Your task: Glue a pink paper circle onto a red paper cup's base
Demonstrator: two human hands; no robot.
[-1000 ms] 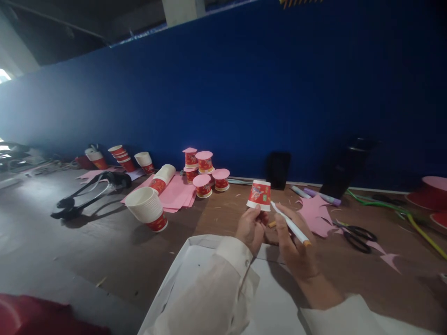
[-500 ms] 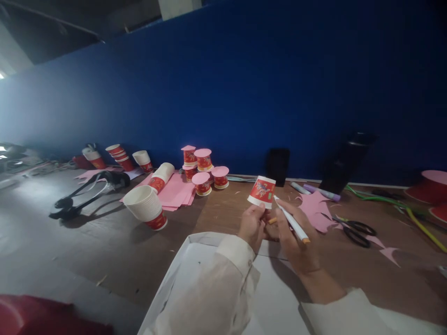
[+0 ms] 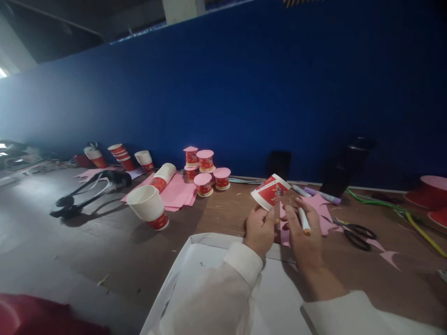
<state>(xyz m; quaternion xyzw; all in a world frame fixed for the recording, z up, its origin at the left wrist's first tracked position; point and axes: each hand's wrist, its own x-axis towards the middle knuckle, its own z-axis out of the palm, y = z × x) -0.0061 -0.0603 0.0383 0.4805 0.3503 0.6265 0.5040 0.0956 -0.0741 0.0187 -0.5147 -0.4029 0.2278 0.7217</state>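
Observation:
A red and white paper cup (image 3: 271, 191) is tilted in my left hand (image 3: 260, 230), whose fingers grip it from below. My right hand (image 3: 307, 242), just to the right of the cup, holds a white marker (image 3: 303, 220) with an orange end between its fingers. Pink paper scraps (image 3: 318, 209) and black-handled scissors (image 3: 358, 235) lie right of my hands. Left of them, several small red cups (image 3: 203, 184) with pink paper discs on top are grouped together.
A nested stack of cups (image 3: 146, 204) and pink sheets (image 3: 178, 193) lie to the left, with a black strap-like object (image 3: 87, 195) beyond. A white box lid (image 3: 200, 246) is under my forearms. A dark bottle (image 3: 345, 167) stands by the blue partition (image 3: 223, 93).
The cup has turned and tilted in my left hand and moved slightly right. The marker has drawn back from the cup and points differently in my right hand. More pink paper shows between the hands.

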